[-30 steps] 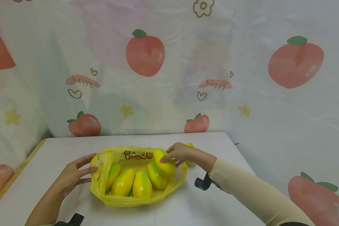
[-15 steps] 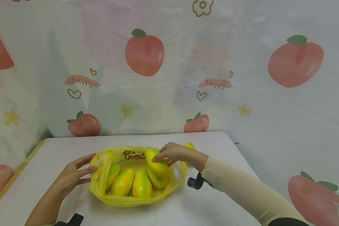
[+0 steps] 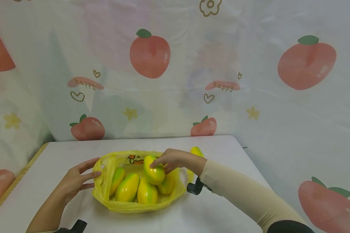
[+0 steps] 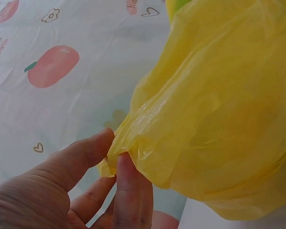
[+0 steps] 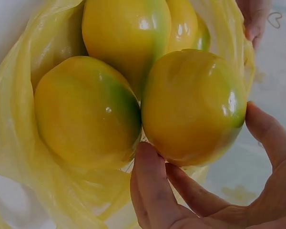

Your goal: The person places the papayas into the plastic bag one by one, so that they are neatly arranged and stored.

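A thin yellow plastic bag (image 3: 113,206) lies on the table with its mouth open toward me, holding several yellow-green mangoes (image 3: 127,187). At its left edge my left hand (image 3: 71,181) pinches the plastic; in the left wrist view, thumb and fingers meet on a gathered corner of the bag (image 4: 214,119). My right hand (image 3: 175,158) reaches into the mouth and grips one mango (image 3: 154,171) above the others. Seen by the right wrist camera, this mango (image 5: 195,107) sits between thumb and fingers, right beside another mango (image 5: 88,112) in the bag.
Behind my right wrist a yellow-green mango (image 3: 196,151) shows on the table, partly hidden by the arm. The white tabletop (image 3: 84,147) ends at a cloth backdrop (image 3: 175,106) printed with fruit. A bare wooden edge (image 3: 16,179) runs along the left.
My right hand has moved left inside the bag with its mango, from the right side to above the middle mangoes. The left hand has stayed at the bag's edge.
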`<action>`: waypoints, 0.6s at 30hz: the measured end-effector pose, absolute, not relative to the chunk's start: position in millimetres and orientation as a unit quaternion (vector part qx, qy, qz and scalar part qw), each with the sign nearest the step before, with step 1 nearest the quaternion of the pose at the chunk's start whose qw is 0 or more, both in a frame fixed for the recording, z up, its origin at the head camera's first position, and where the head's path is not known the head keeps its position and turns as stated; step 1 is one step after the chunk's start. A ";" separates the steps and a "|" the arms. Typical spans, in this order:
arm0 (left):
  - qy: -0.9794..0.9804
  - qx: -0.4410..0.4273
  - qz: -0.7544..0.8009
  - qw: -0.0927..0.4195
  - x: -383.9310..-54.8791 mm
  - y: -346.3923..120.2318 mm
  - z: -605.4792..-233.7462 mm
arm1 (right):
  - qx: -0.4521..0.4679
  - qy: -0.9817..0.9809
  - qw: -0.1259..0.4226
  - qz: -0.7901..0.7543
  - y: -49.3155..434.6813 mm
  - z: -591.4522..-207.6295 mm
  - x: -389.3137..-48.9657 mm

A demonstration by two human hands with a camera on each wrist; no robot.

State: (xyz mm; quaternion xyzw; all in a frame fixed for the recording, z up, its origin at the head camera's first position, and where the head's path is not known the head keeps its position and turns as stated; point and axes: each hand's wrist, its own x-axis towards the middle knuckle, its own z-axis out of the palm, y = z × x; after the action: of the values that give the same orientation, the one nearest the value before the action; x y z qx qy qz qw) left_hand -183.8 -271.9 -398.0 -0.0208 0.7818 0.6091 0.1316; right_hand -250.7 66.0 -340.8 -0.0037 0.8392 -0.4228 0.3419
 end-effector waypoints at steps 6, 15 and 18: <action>0.779 -0.027 0.612 0.137 -183.7 -271.7 -398.5 | 0.008 0.823 0.365 -0.435 62.9 -341.5 -251.2; 0.777 -0.024 0.613 0.138 -184.1 -272.0 -399.6 | 0.008 0.824 0.371 -0.428 58.1 -342.1 -252.1; 0.779 -0.025 0.612 0.137 -183.7 -271.9 -399.5 | 0.006 0.827 0.367 -0.426 56.4 -341.2 -251.6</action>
State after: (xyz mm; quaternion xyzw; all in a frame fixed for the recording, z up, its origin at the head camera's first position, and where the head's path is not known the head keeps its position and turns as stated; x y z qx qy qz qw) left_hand -183.7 -271.9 -399.5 -0.0250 0.7787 0.6118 0.1371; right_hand -251.6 56.4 -341.2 0.0056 0.8265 -0.4264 0.3674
